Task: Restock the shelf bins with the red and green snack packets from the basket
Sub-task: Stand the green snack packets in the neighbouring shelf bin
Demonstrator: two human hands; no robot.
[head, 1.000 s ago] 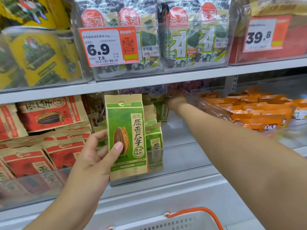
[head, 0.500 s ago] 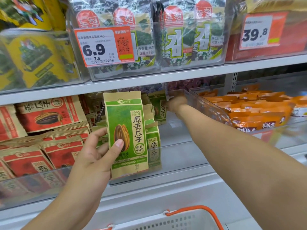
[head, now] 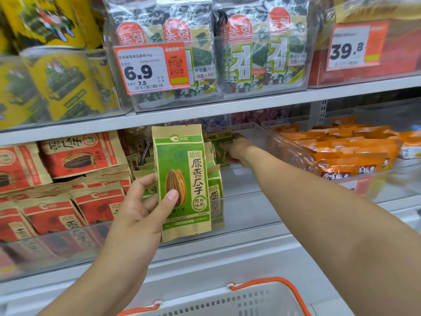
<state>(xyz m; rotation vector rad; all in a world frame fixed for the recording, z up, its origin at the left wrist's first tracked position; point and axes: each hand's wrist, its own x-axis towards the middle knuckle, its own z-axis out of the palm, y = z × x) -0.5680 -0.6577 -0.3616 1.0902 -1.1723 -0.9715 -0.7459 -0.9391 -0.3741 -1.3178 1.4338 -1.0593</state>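
Note:
My left hand (head: 141, 213) holds a green sunflower-seed packet (head: 182, 179) upright in front of the clear middle bin (head: 246, 208), thumb on its face. Behind it, a few more green packets (head: 215, 201) stand in that bin. My right hand (head: 237, 151) reaches deep into the same bin and grips a green packet at the back (head: 219, 142). Red packets (head: 91, 201) fill the bin to the left. The white basket with orange handles (head: 250, 299) is at the bottom edge; its contents are hidden.
Orange packets (head: 341, 156) lie in the clear bin on the right. The shelf above carries seaweed packs (head: 250, 53), yellow cans (head: 61, 83) and price tags (head: 150, 67). A white shelf ledge (head: 227, 258) runs below the bins.
My right hand has drawn slightly left and closed on the rear green packet. My left hand keeps its green packet in nearly the same place.

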